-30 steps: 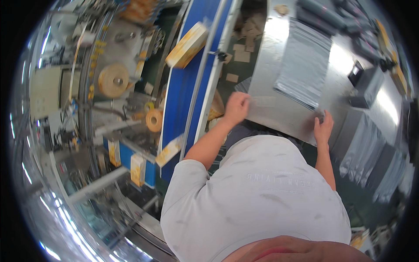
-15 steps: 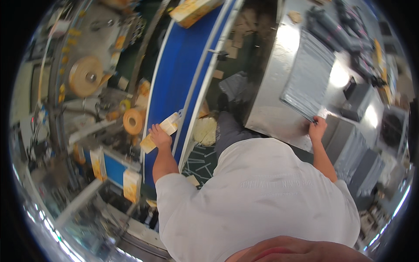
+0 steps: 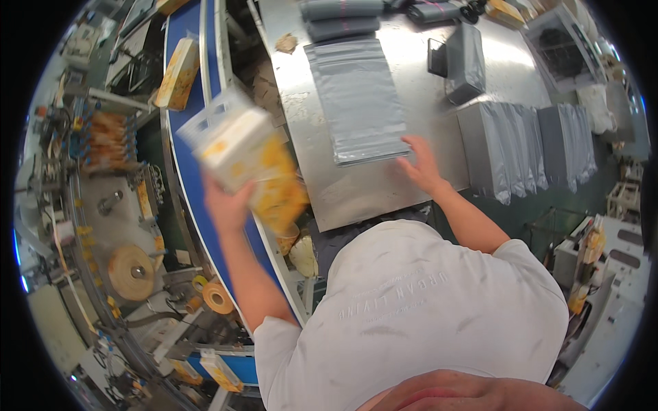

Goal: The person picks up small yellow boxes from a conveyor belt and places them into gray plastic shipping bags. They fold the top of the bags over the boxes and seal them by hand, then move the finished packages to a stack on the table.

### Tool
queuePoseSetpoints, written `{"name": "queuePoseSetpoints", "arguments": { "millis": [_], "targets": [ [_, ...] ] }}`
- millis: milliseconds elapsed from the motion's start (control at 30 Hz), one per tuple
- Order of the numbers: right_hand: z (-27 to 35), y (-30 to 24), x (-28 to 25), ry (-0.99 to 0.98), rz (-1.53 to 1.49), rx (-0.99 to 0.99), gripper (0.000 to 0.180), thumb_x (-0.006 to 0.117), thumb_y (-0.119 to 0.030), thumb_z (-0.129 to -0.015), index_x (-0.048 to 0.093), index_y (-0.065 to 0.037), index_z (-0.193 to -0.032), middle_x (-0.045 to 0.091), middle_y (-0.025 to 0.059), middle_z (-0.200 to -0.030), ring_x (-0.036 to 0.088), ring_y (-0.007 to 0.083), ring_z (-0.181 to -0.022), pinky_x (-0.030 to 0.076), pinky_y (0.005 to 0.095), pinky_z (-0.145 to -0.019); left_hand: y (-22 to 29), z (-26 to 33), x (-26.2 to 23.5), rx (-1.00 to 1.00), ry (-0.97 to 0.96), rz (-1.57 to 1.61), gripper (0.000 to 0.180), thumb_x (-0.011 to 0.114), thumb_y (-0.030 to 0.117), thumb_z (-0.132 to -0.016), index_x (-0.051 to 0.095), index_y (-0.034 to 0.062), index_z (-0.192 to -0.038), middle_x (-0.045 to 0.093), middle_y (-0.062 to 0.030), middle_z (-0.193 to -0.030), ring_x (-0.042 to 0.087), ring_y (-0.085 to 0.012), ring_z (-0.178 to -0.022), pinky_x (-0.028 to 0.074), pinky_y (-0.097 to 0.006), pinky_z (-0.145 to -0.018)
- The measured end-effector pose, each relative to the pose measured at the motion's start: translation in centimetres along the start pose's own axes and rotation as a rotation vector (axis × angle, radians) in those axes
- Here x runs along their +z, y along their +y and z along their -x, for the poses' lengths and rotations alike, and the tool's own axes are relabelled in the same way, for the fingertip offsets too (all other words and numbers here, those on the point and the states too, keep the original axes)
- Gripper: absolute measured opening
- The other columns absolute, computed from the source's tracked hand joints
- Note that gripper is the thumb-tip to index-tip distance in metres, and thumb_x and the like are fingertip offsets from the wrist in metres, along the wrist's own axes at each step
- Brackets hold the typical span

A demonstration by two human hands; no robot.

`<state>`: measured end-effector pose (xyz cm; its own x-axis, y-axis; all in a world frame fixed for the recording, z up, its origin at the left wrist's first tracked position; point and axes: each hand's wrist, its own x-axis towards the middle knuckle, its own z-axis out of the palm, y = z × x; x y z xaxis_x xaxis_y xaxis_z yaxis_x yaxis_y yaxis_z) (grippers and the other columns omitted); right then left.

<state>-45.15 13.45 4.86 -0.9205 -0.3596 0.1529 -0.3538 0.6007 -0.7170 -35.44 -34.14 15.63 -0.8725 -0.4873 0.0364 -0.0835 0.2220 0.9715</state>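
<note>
My left hand (image 3: 228, 204) grips a white pack with yellow flowery print (image 3: 264, 164), wrapped in clear plastic that stands out at its upper end. It holds the pack tilted above the blue conveyor belt (image 3: 184, 145) and the gap beside the table; motion blurs the pack. At the near right corner of a flat stack of grey plastic bags (image 3: 360, 96), my right hand (image 3: 423, 168) is open, thumb and fingers apart. Its fingertips are beside the stack's edge; whether they touch it I cannot tell. The stack lies on a shiny metal table (image 3: 336, 202).
Another yellow-and-white pack (image 3: 178, 74) rides farther up the belt. Rolled grey bags (image 3: 343, 19) lie at the table's far side, near a grey box-shaped block (image 3: 466, 65). Bundles of grey bags (image 3: 504, 151) hang at the right. Machinery with a large tape reel (image 3: 131, 272) stands left.
My left hand has lifted a pack from the belt and brought it toward the table. My right hand has loosened from the bag stack's corner. The view has swung rightward.
</note>
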Motion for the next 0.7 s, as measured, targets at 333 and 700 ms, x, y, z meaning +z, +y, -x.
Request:
{"name": "queuePoseSetpoints", "arguments": {
  "millis": [333,700],
  "targets": [
    [0.5,-0.9,-1.1,-0.347,-0.172,0.375,0.06,0.072,-0.032,-0.098,0.054,-0.005,-0.149,0.068,0.0186,-0.133,0.058,0.0427,-0.129,0.047,0.0466,-0.11,-8.1,2.2,28.5,-0.181,-0.319,0.112,0.086,0.079,0.012,-0.092,0.032,0.0016,-0.164,0.054,-0.0196,-0.148,0.056,-0.0306,-0.133,0.046,-0.044,-0.112],
    [-5.0,5.0,-1.0,-0.325,0.363,-0.077,0.067,0.067,-0.02,-0.093,0.048,-0.013,-0.157,0.036,-0.0001,-0.17,0.024,0.0368,-0.158,0.026,0.0564,-0.124,-5.2,-0.7,28.1,0.162,-0.688,-0.521,0.061,0.086,0.011,-0.079,0.07,0.0124,-0.137,0.063,-0.006,-0.1,0.061,-0.0231,-0.096,0.053,-0.04,-0.09]
  ]
}}
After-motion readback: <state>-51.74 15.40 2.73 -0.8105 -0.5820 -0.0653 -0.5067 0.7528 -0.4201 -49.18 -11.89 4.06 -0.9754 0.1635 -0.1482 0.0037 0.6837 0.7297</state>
